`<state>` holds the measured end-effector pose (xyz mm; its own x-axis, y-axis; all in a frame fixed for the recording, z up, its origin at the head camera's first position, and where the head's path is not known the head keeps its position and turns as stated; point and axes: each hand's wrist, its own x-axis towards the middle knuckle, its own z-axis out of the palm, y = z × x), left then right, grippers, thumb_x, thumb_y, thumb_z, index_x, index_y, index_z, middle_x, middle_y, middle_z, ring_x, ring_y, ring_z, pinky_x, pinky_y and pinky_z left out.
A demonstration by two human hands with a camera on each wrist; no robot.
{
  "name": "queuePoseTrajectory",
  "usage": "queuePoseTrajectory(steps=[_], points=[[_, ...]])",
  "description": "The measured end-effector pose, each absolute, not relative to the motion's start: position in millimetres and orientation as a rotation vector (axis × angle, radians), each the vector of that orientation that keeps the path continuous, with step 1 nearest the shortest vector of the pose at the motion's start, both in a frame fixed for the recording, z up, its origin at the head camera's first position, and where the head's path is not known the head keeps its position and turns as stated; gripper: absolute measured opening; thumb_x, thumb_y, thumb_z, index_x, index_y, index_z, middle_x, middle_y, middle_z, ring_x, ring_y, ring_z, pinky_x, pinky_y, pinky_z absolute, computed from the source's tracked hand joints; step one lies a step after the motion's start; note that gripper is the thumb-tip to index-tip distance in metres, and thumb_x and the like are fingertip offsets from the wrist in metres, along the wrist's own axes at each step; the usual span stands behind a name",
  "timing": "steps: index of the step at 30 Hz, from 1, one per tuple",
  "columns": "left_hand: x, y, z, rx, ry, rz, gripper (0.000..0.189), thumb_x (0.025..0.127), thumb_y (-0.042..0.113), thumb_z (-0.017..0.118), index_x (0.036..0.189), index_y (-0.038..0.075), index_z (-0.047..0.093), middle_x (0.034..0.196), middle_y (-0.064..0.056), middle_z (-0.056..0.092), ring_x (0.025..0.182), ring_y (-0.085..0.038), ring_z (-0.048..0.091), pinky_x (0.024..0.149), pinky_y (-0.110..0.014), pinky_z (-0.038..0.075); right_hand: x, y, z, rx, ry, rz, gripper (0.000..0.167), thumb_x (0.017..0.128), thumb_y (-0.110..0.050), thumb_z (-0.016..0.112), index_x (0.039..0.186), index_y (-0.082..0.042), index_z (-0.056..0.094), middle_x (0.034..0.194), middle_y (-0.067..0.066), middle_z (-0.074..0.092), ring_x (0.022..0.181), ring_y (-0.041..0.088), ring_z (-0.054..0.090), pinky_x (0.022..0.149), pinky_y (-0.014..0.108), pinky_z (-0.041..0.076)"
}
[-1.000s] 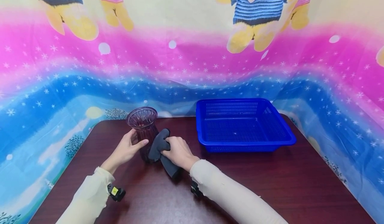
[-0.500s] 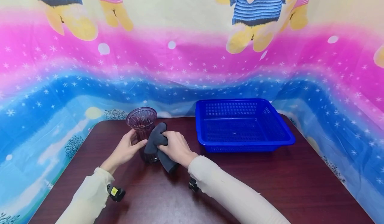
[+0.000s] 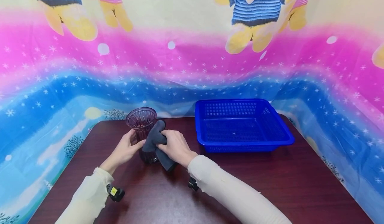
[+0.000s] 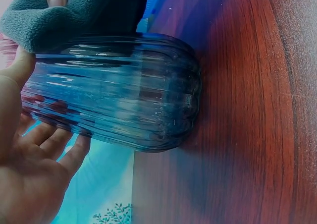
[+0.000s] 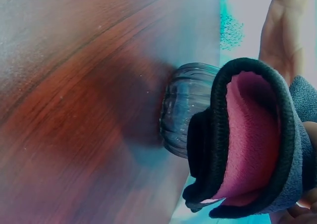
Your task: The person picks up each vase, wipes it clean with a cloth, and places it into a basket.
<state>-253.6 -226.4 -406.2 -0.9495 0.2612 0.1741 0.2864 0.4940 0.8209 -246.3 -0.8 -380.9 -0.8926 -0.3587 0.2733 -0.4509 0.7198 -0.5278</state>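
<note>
A purple-tinted ribbed glass vase (image 3: 141,118) with a flared rim stands upright on the table. My left hand (image 3: 124,149) holds its left side, thumb in front and fingers behind; the left wrist view has the thumb and fingers on opposite sides of the ribbed glass (image 4: 119,95). Bunched in my right hand (image 3: 176,146) is a dark grey cloth (image 3: 152,138), which lies against the vase's right side and hides part of it. The right wrist view shows the folded cloth (image 5: 252,140) with a pink inner face, in front of the vase's base (image 5: 181,107).
A blue plastic basket (image 3: 234,130) with slotted walls stands at the back right of the dark red-brown wooden table (image 3: 240,184). Behind the table hangs a printed curtain (image 3: 168,64). A small black device is strapped at each wrist.
My right hand and the cloth have moved up and slightly left along the vase. The left hand and the vase have stayed in place.
</note>
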Motion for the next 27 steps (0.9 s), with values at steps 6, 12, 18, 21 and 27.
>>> queuePoseTrajectory(steps=[6, 12, 18, 21, 27], points=[[-252, -226, -405, -0.47, -2.701, -1.493, 0.069, 0.102, 0.024, 0.062, 0.156, -0.002, 0.028, 0.155, -0.032, 0.04, 0.144, -0.047, 0.04, 0.114, -0.059, 0.041, -246, 0, -388, 0.662, -2.784, 0.908, 0.023, 0.091, -0.028, 0.077, 0.108, -0.013, 0.074, 0.097, 0.0, 0.076, 0.081, 0.011, 0.066, 0.075, 0.026, 0.057], [-251, -225, -404, -0.461, -2.694, -1.506, 0.07, 0.101, 0.025, 0.063, 0.157, 0.0, 0.028, 0.155, -0.031, 0.041, 0.144, -0.046, 0.042, 0.114, -0.059, 0.041, -247, 1, -398, 0.666, -2.787, 0.869, 0.022, 0.088, -0.025, 0.079, 0.103, -0.012, 0.074, 0.093, 0.001, 0.076, 0.078, 0.013, 0.067, 0.072, 0.027, 0.057], [-251, -225, -405, -0.469, -2.678, -1.509, 0.069, 0.101, 0.023, 0.063, 0.156, -0.001, 0.029, 0.153, -0.032, 0.042, 0.143, -0.046, 0.043, 0.114, -0.059, 0.042, -246, 2, -405, 0.658, -2.82, 0.843, 0.023, 0.087, -0.024, 0.08, 0.104, -0.011, 0.073, 0.093, 0.002, 0.076, 0.08, 0.014, 0.068, 0.071, 0.027, 0.057], [-251, -225, -405, -0.467, -2.678, -1.506, 0.069, 0.101, 0.022, 0.063, 0.156, -0.002, 0.029, 0.153, -0.032, 0.042, 0.142, -0.046, 0.044, 0.114, -0.059, 0.042, -245, 1, -408, 0.642, -2.842, 0.846, 0.025, 0.087, -0.024, 0.08, 0.106, -0.01, 0.073, 0.096, 0.003, 0.076, 0.083, 0.016, 0.07, 0.074, 0.029, 0.058], [-250, -224, -405, -0.467, -2.684, -1.502, 0.069, 0.101, 0.023, 0.063, 0.156, -0.002, 0.029, 0.154, -0.032, 0.042, 0.143, -0.046, 0.044, 0.113, -0.059, 0.042, -244, 3, -414, 0.638, -2.862, 0.818, 0.028, 0.086, -0.024, 0.081, 0.107, -0.008, 0.073, 0.098, 0.005, 0.076, 0.086, 0.018, 0.071, 0.075, 0.031, 0.059]])
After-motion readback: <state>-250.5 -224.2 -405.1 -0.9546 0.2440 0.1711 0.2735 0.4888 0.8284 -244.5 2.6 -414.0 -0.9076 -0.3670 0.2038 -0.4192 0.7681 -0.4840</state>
